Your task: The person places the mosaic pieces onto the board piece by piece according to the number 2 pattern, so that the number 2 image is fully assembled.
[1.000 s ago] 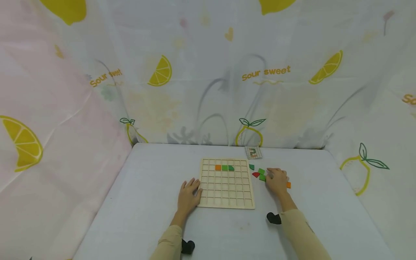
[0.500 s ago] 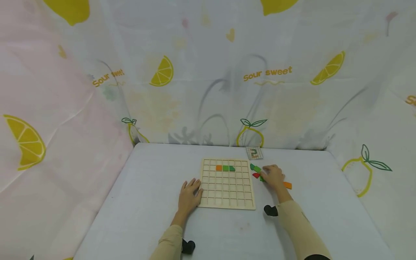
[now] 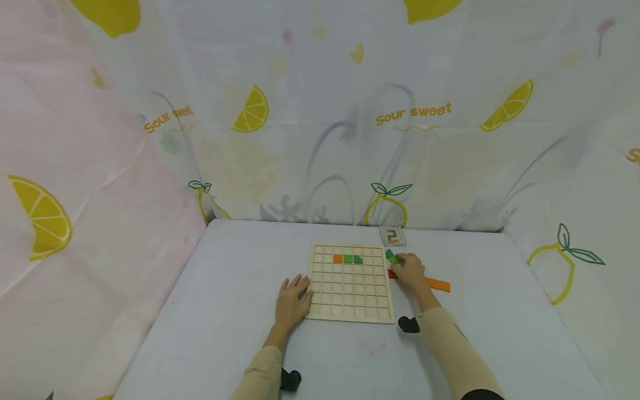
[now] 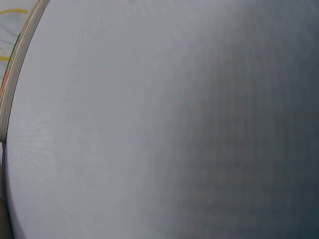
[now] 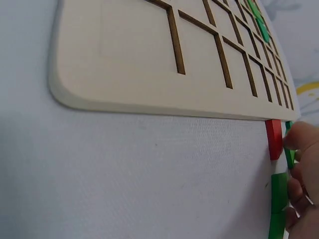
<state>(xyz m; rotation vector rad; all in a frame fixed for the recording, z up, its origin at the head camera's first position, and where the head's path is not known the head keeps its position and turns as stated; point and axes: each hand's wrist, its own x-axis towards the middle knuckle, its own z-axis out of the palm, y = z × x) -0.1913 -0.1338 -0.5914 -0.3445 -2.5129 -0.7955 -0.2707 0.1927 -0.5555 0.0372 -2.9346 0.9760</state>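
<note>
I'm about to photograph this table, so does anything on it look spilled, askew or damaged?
Faint reddish marks show on the white tabletop, below the wooden board in the head view. They stand out against the plain surface, perhaps a stain. The three tiles on the board line up neatly in one row.

On the white fabric backdrop with yellow lemon prints [image 3: 300, 61] facing me, I can read "Sour sweet" twice: a slanting orange lettering [image 3: 169, 119] towards the left and a wider, flatter orange lettering [image 3: 414, 114] right of centre. At the far right edge, a cut-off orange lettering [image 3: 633, 155] shows a capital S. The small square gridded card [image 3: 393, 236] bears a coloured figure much like a 2, too small for me to be sure
</note>
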